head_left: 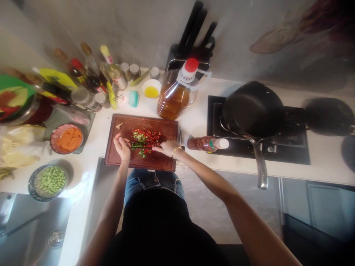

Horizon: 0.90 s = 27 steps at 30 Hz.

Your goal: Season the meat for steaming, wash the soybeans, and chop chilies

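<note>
A knife (142, 148) lies level across chopped red and green chillies (146, 137) on a reddish-brown cutting board (116, 159). My right hand (167, 148) is closed round its handle, with a bracelet at the wrist. On the board's left side, my left hand (122, 148) is beside the knife's tip, fingers apart and holding nothing that I can see. Whether it touches the blade is unclear. Bits of chilli lie on both sides of the blade. A small pale piece (119, 126) rests near the board's upper left corner.
Behind the board stand a large oil jug (176, 94), a knife block (173, 55) and a small yellow-filled bowl (151, 89). To the right are a lying bottle (201, 143) and a wok (252, 111) on the stove. Bowls of orange slices (67, 139) and green pieces (51, 180) sit left.
</note>
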Motion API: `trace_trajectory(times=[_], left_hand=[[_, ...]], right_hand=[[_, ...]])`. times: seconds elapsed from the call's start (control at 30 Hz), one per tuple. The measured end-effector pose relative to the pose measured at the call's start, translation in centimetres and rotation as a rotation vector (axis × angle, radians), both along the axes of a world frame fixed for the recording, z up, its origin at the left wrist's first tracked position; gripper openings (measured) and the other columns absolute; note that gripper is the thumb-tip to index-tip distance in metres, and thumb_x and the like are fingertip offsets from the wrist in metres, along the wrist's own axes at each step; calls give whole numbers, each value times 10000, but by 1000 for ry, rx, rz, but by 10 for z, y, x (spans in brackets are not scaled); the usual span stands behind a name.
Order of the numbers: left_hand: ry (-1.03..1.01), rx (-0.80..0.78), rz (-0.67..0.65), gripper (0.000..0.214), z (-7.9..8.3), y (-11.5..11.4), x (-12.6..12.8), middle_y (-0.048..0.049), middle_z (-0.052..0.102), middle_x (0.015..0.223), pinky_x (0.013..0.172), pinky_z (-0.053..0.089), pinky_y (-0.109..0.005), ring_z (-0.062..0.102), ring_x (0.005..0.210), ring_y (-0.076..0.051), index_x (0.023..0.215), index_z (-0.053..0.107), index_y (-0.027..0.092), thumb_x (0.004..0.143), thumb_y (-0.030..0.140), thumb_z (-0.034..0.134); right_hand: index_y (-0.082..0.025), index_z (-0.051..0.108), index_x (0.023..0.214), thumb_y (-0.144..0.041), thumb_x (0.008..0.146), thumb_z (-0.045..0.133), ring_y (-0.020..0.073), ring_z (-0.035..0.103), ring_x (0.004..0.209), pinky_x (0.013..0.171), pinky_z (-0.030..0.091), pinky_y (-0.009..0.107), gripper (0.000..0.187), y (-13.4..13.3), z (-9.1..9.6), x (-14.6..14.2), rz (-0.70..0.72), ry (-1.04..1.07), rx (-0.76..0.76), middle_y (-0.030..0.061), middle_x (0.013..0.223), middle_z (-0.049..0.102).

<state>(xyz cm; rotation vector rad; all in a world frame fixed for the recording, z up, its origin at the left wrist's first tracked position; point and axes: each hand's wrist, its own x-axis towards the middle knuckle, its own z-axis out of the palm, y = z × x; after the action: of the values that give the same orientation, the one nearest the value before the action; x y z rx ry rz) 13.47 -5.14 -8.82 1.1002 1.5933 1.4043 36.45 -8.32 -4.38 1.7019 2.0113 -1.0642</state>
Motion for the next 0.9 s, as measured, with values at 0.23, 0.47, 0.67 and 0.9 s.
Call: trace_trajectory(times=[0.23,0.47,0.67,0.9], left_hand=[[-9,-59,-17,433,-12,8,-4,65,532,641,430,326,-189,421,404,-31,1115,476,168,932,559,434],[37,-33,-65,397,-15,1,1,57,539,665,441,344,-183,430,426,-34,1131,494,183,939,528,450],[-29,65,-25,326,9,15,0,43,538,714,402,308,-185,392,397,-24,1127,478,197,973,476,408],[-70,6,-8,289,-4,24,-2,46,534,691,404,320,-189,390,397,-30,1109,486,190,971,439,439]], right_hand=[[-153,751,1020,-823,836,112,282,694,967,766,504,304,944,8,-9,-8,-21,0,-52,171,1048,726],[-172,739,1031,-767,884,128,254,693,981,778,490,273,865,-8,-27,-4,-18,-47,-41,146,1049,730],[-174,744,1004,-791,860,77,262,696,960,758,486,278,920,1,-4,-7,-26,6,-11,153,1024,735],[-166,748,1003,-797,856,81,275,688,987,793,488,291,930,12,0,-9,-20,1,-16,157,1047,731]])
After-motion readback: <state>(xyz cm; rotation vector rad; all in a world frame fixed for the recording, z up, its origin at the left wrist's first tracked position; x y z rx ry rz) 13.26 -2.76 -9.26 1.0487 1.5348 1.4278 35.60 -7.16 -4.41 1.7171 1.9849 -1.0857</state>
